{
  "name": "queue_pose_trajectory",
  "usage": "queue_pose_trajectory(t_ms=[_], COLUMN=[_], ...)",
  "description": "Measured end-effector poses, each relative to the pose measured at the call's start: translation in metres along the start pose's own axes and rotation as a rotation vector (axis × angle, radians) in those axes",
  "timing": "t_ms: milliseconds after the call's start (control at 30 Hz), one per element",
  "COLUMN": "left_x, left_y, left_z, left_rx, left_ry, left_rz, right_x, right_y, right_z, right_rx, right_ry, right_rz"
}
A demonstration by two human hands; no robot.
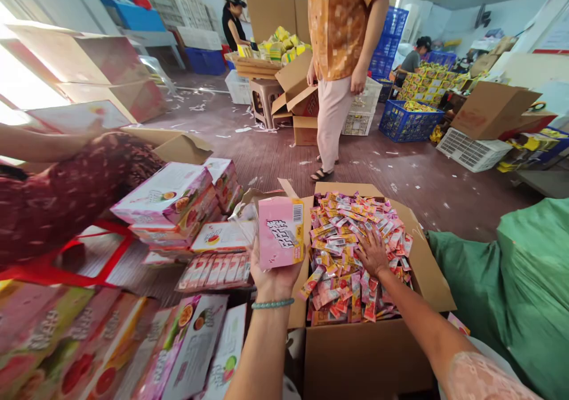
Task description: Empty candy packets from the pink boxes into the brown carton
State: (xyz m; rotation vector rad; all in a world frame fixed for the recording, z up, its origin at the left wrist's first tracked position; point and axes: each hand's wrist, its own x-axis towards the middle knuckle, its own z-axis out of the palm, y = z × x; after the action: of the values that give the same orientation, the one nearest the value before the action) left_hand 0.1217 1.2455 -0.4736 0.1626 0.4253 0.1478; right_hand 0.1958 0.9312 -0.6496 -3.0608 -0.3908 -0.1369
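Note:
My left hand [274, 280], with a beaded bracelet [272, 304] at the wrist, holds up a small pink box [276, 240] with dark lettering and a barcode. The box hides most of the fingers. My right hand [373, 254] lies on a heap of pink and yellow sachets [335, 234], its fingers spread, with no sachet plainly gripped. The heap fills an open cardboard carton [355, 352] in front of me. Left of the carton, flat packs [216, 271] with pink items in rows lie near a white box [224, 236].
Stacked fruit-print boxes [164, 195] and a row of upright boxes [195, 344] stand at left. A seated person's patterned clothing [75, 192] is beside them. Green sacking [528, 281] bulges at right. Another person [338, 44] stands beyond the carton, near crates [409, 118].

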Motion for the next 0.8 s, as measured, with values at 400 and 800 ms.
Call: queue_pose_trajectory(t_ms=[400,800], left_x=[-0.008,-0.001], left_y=[0.015,0.020], left_z=[0.016,0.005], left_rx=[-0.032,-0.040], left_ry=[0.139,0.074], left_rz=[0.111,0.119], right_x=[-0.002,-0.003], right_y=[0.002,0.008], right_z=[0.004,0.014], right_rx=[0.018,-0.008], right_ry=[0.058,0.125], right_rz=[-0.013,-0.043])
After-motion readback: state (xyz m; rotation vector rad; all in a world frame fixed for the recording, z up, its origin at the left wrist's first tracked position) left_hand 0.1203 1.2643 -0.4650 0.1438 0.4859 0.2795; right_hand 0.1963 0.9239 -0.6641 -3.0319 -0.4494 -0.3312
